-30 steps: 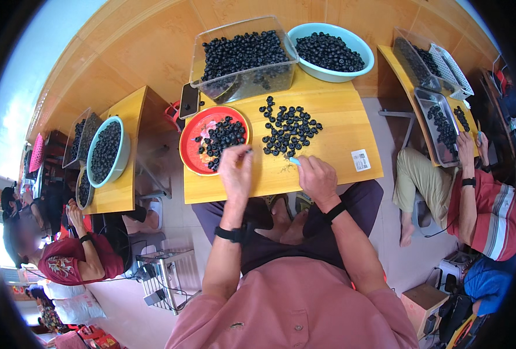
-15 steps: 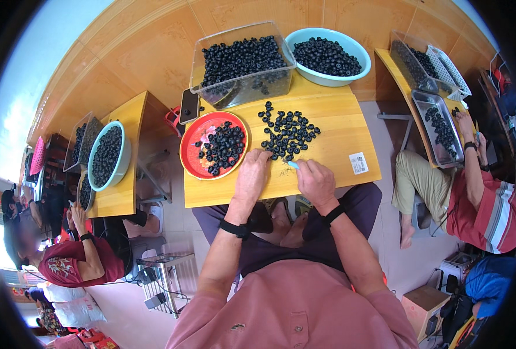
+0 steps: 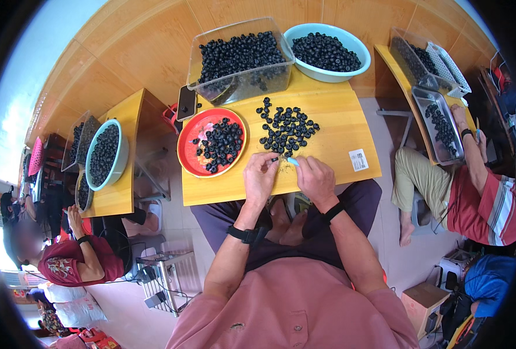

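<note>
My left hand (image 3: 261,176) and my right hand (image 3: 314,179) meet at the near edge of a small yellow table (image 3: 339,125). The left fingers pinch a small dark berry (image 3: 274,159). My right hand grips a small light-blue tool (image 3: 293,161) whose tip touches that berry. Just beyond the hands lies a loose pile of dark round berries (image 3: 287,129). Left of it stands a red plate (image 3: 188,152) holding more berries.
A clear plastic tub (image 3: 239,87) and a teal bowl (image 3: 354,66), both full of berries, stand at the table's far side. A phone (image 3: 186,103) lies left of the tub. Other people work at tables on the left (image 3: 118,192) and right (image 3: 444,125).
My left hand has drawn back from the red plate to the table's near edge and now meets my right hand over a berry.
</note>
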Demonstrator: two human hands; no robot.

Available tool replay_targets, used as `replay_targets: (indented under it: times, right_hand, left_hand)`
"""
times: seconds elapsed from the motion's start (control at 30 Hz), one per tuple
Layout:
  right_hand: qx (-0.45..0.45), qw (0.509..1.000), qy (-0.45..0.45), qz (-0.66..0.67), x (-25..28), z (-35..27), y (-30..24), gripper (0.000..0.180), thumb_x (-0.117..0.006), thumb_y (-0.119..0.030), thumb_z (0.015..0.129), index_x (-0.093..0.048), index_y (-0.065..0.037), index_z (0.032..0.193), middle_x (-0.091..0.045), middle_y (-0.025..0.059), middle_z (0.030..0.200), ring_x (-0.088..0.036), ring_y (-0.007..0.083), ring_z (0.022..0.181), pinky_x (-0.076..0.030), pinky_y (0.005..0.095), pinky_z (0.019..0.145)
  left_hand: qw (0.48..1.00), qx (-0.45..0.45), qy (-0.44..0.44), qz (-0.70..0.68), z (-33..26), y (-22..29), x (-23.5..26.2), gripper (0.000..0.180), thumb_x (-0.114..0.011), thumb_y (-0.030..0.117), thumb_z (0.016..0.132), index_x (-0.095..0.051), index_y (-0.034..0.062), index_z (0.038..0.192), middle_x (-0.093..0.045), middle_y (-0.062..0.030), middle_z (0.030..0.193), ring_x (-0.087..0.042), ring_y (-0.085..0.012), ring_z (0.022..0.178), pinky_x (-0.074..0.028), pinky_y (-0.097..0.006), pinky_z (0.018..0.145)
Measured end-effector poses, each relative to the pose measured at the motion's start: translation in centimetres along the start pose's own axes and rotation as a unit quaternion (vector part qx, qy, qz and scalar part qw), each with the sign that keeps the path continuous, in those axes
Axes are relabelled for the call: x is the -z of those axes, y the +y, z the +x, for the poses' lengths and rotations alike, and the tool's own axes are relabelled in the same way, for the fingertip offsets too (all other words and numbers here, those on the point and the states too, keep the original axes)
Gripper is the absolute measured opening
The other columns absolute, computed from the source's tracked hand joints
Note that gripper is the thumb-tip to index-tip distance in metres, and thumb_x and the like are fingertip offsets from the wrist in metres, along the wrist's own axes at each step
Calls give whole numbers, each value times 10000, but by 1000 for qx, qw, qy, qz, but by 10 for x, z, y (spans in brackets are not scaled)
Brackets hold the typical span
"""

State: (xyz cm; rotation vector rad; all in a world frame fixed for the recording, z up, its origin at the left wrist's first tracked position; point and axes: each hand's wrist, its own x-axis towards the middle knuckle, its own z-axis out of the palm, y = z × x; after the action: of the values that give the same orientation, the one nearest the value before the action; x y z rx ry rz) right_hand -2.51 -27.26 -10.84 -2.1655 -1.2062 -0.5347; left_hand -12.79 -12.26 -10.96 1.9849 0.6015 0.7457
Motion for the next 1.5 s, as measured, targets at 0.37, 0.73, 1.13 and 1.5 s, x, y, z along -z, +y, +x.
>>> replay_targets:
  times: [0.37,0.73,1.13,1.5]
  right_hand:
    - [37,999,-15,6,0,0,0,101,-731,-153,900,-719,-83,971,-585,57,757,-659,240,689,-536,392,606]
    - [46,999,-20,1,1,1,0,103,-730,-162,905,-710,-73,952,-565,61,743,-651,237,679,-529,392,596]
    - [5,1000,-10,-4,-6,3,0,61,-697,-132,917,-704,-85,954,-597,65,763,-671,249,697,-545,402,609]
    - [14,1000,-15,-10,1,2,-2,49,-693,-127,928,-687,-86,954,-581,65,755,-662,250,695,-533,404,606]
  left_hand:
    - [995,43,8,-93,-9,-7,-16,308,-809,-34,867,-717,10,1159,-712,-82,968,-699,-148,835,-580,-286,772]
    - [998,4,5,-57,-10,-3,-14,331,-805,-50,854,-727,12,1170,-710,-98,987,-699,-170,841,-582,-296,774]
    - [968,87,25,-234,-11,-16,-13,315,-788,-66,895,-675,-21,1185,-716,-75,1016,-711,-120,898,-590,-278,818]
    - [995,-18,41,-90,-6,3,9,161,-802,-23,885,-764,6,1038,-664,-66,940,-613,-141,804,-507,-267,744]
